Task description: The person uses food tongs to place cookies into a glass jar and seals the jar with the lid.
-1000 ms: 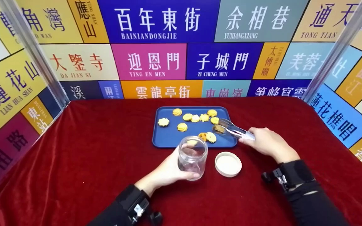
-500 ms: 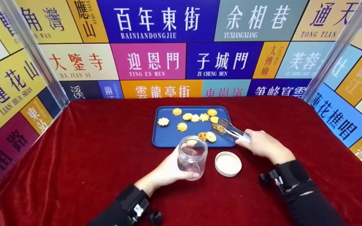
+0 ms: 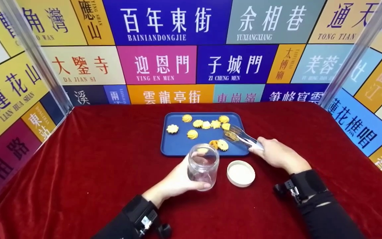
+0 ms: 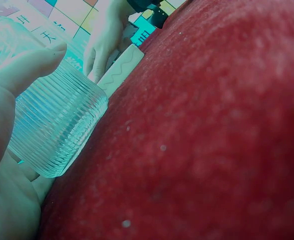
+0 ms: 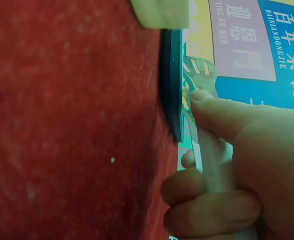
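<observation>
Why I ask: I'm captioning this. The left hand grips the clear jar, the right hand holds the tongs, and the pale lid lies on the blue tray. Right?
No: the pale lid lies on the red cloth, not the blue tray, as the head view shows. The left hand grips the clear jar and the right hand holds the tongs.

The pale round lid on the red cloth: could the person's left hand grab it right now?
Probably not: the left hand holds the glass jar, which is also between it and the pale round lid. Nothing lies on the lid, though, so a free hand could likely take it.
</observation>
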A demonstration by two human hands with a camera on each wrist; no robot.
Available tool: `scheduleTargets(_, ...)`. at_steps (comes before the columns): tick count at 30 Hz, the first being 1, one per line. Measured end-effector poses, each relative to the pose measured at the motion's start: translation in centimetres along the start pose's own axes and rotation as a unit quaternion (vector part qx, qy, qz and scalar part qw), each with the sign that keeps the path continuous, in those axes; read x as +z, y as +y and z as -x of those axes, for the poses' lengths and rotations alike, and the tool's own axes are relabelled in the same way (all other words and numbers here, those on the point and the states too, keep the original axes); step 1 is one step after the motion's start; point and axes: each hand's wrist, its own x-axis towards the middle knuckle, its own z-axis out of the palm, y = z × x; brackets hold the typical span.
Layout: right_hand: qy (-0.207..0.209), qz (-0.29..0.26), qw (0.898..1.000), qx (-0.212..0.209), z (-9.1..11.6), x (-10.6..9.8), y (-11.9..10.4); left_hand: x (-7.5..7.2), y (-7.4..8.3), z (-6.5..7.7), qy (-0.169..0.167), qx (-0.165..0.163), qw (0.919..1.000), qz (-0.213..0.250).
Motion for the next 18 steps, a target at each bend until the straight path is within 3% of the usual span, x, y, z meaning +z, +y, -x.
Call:
scheduleTargets(10,0.013,-0.001,1.000,-0.023,0.1,-0.7,1.0,0.0,0.1,0.1,-0.007,0.003,1.0000,0.006)
scheduleTargets(18,0.022,-0.018,0.999,-0.026,0.6,-2.4,0.9,0.0,0.0,0.0,-0.005,0.005,1.0000,0.006)
